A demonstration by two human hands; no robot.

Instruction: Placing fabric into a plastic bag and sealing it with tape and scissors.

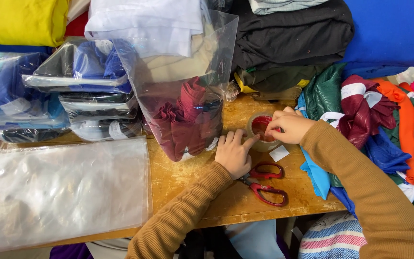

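**A:** Position of the tape?

**B:** Roll of clear tape (260, 132), red core, lying on the wooden table (202, 180) just right of the plastic bag (188, 91) that holds maroon cloth (184, 122). Both hands on it.

**A:** Right hand?

**B:** Right hand (289, 125) on top of the roll, fingers curled together and pinched at its upper edge (whether they grip the loose tape end, cannot tell).

**A:** Left?

**B:** Left hand (235, 152) flat on the table, fingers slightly spread, forefinger stretched to touch the roll's left side. Holds nothing.

**A:** Around them?

**B:** Red-handled scissors (264, 181) on the table just below the left hand, blades tucked under the wrist. Small white paper slip (279, 153) just beside the roll. Empty clear bags (61, 189) lie flat at the left. Bagged folded garments (85, 91) stacked behind them. Heap of coloured cloth pieces (384, 120) at the right edge.
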